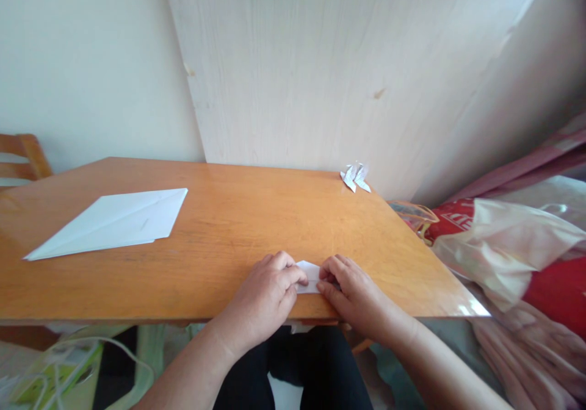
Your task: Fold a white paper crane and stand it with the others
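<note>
A small folded piece of white paper [309, 277] lies on the wooden table near its front edge, with a peaked top side. My left hand [273, 285] presses its fingers on the paper's left end. On the right end, my right hand [348, 285] pinches the paper between thumb and fingers. Both hands cover the paper's ends, so only its middle shows.
White paper sheets [123, 221] lie at the left of the wooden table [256, 215]. Two small folded paper figures [355, 177] stand at the far right corner. Bags and cloth [499, 245] are piled beyond the right edge. A chair [27, 157] stands at far left.
</note>
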Demonstrator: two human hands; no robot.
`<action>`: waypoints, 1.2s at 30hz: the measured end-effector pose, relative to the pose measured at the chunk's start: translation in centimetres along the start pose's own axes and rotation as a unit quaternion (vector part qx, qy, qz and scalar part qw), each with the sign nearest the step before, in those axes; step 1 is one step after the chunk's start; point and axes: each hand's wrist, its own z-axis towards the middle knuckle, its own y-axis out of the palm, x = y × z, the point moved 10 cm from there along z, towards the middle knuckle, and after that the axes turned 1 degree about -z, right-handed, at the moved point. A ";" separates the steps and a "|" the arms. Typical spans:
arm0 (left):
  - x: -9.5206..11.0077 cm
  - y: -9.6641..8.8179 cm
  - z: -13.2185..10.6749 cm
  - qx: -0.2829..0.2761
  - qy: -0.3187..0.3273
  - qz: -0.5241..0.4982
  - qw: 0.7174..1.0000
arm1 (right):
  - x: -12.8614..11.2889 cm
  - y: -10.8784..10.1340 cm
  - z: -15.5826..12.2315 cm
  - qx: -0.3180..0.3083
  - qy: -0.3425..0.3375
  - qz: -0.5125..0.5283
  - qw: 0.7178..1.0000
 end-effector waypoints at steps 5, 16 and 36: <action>-0.2 0.1 0.0 0.005 0.003 0.001 1.000 | 0.3 -0.5 -0.7 0.005 -0.001 -0.040 0.999; -0.6 0.3 0.3 0.032 0.014 0.018 0.999 | -2.5 -3.5 -2.7 0.066 -0.032 -0.145 0.987; -1.3 0.3 0.6 -0.072 0.017 -0.062 0.995 | -8.3 1.5 -2.6 -0.016 -0.126 -0.304 0.944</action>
